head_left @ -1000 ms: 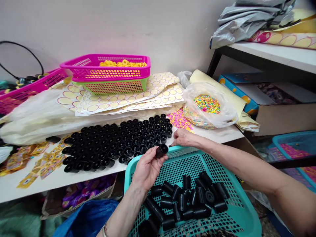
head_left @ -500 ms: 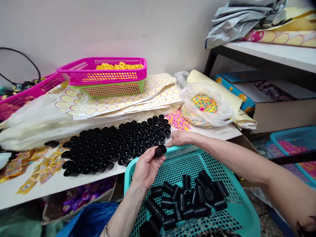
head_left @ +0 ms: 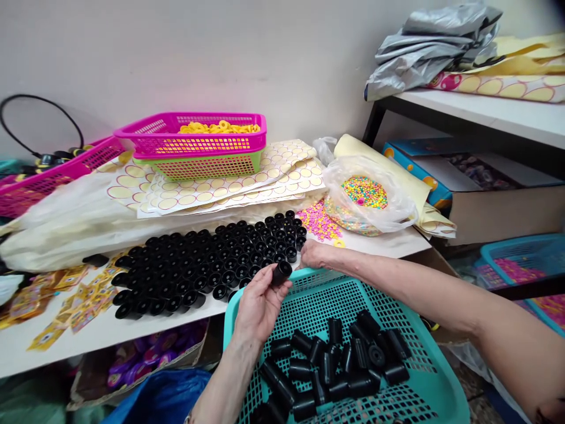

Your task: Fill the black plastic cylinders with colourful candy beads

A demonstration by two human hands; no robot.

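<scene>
We are holding one small black plastic cylinder cap (head_left: 281, 272) in our left hand (head_left: 259, 306), just below the centre of the frame, pinching it between thumb and fingertips. Its long axis is running from lower left to upper right in the picture, with the open mouth pointing up and right toward the white tabletop (head_left: 101, 330). It is hovering over the near-left rim of the teal perforated plastic basket (head_left: 424, 383), just in front of the table edge.

Our right hand (head_left: 318, 255) is resting at the table edge right of centre, fingers curled and pressed low beside the rightmost of the standing caps; whether it is gripping anything there we cannot tell.

As for progress, we are judging the work well along but not finished. A dense block of upright black caps (head_left: 212, 259) is already standing mouth-up in rows across the middle of the frame, on the tabletop. A loose heap of black caps (head_left: 335, 359) is still lying on its sides in the basket at lower centre, pointing every which way, so a fair share is still waiting.

Behind the rows, sheets of round cream stickers (head_left: 229, 185) are lying under a pink mesh basket of yellow rings (head_left: 198, 134), and a clear bag of coloured beads (head_left: 366, 197) is sitting at right of centre.
</scene>
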